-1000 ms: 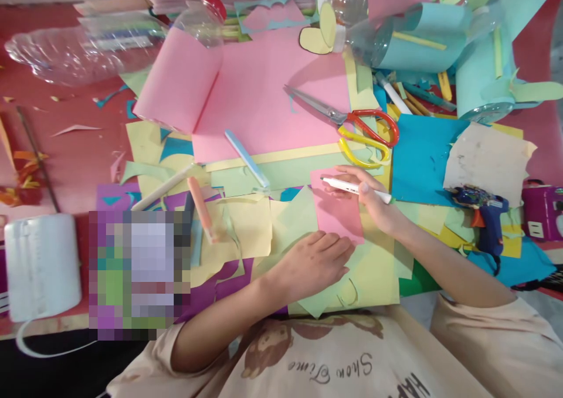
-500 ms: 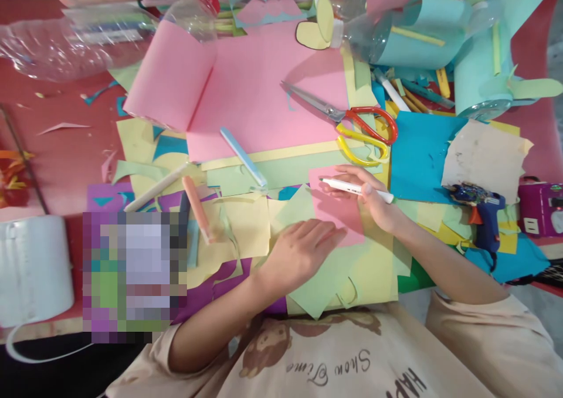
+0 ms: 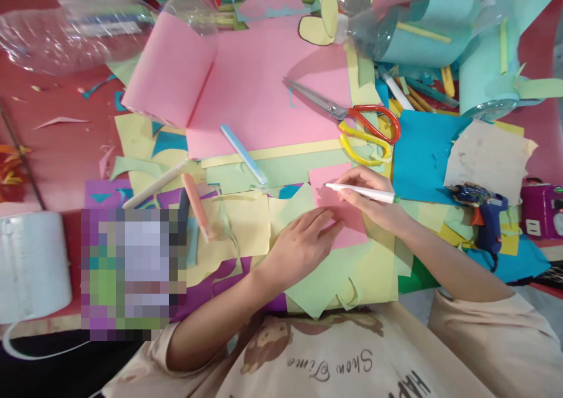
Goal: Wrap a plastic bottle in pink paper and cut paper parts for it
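My right hand (image 3: 367, 194) grips a white marker (image 3: 369, 193) in a writing hold. Its dark green tip points left, at the upper part of a small pink sheet of paper (image 3: 325, 178); whether it touches the paper I cannot tell. My left hand (image 3: 305, 245) lies palm down with fingers stretched over the lower left of that sheet. Beneath it are pale green and yellow papers (image 3: 321, 295). Beyond the right hand lie scissors (image 3: 341, 114) with one red and one yellow handle.
A pink-wrapped bottle (image 3: 171, 70) lies at the back left, and blue-wrapped bottles (image 3: 431, 29) stand or lie at the back right. At right is a blue glue gun (image 3: 490, 216). Light blue (image 3: 244, 155) and orange (image 3: 196, 207) pens and paper scraps are spread leftward.
My right hand has turned the marker into a writing grip and brought its tip over the pink sheet. The left hand has shifted slightly up onto the sheet.
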Demonstrator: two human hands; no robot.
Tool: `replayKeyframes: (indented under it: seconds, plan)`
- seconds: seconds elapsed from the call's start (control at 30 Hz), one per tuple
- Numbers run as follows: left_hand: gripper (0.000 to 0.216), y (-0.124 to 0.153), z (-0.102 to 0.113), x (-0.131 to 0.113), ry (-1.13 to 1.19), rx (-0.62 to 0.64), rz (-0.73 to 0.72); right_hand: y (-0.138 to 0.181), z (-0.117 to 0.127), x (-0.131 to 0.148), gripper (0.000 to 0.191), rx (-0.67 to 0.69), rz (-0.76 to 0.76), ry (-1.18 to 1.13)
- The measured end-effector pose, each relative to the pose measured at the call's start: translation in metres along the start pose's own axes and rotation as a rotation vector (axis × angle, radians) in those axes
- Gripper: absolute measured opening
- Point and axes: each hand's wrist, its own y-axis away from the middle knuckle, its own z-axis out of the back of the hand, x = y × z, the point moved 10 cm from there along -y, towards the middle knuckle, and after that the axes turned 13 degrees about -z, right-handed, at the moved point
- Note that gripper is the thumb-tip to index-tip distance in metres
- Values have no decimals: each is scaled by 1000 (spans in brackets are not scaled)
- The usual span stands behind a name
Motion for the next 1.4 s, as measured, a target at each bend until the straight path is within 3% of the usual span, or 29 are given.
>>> replayKeyframes:
  seconds: [0.17, 0.37, 0.63, 1.07, 1.4]
  plan:
    - [28, -2, 3, -3, 2, -19, -39, 0, 7, -1, 21, -64, -3, -47]
    - [25, -3, 5, -4, -12, -46, -55, 0, 1, -3, 21, -2, -23, -56]
    - [26, 0, 0, -3, 31, -30, -67, -1, -26, 6, 14, 140, 21, 151]
    - [23, -6, 8, -5, -7, -77, -71, 1, -34, 9, 7, 134, 131, 233]
    - [28, -3, 4, -4, 0, -74, -70, 1, -25, 14, 7, -6, 190, 305]
